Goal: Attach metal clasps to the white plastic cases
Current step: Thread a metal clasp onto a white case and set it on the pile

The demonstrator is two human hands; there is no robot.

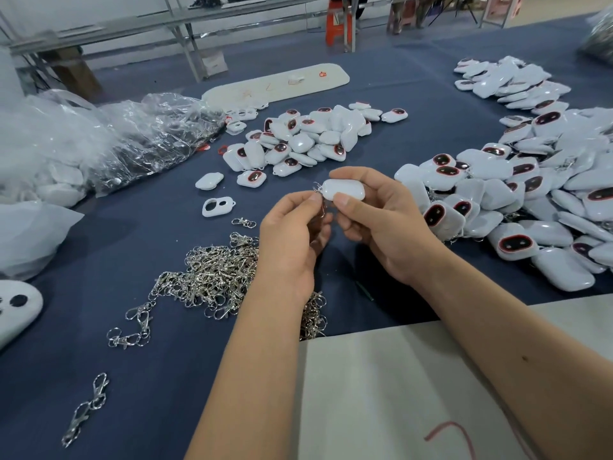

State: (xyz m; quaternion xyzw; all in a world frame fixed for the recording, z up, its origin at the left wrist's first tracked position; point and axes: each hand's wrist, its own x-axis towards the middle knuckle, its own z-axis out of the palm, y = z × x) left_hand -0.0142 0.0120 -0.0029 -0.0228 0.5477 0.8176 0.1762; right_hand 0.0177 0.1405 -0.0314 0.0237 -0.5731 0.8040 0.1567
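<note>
My right hand point(381, 224) grips a white plastic case point(343, 189) between thumb and fingers, above the blue table point(149, 376). My left hand point(292, 234) pinches a metal clasp point(321, 202) at the case's left end; most of the clasp is hidden by my fingers. A heap of loose metal clasps point(215, 277) lies just left of my left wrist. A pile of white cases point(298, 137) sits ahead in the middle.
A large spread of white cases point(537, 194) fills the right side. Clear plastic bags point(109, 141) lie at the left. A white foam board point(275, 83) lies at the back, a white sheet point(398, 393) under my forearms, stray clasps point(86, 410) near the front left.
</note>
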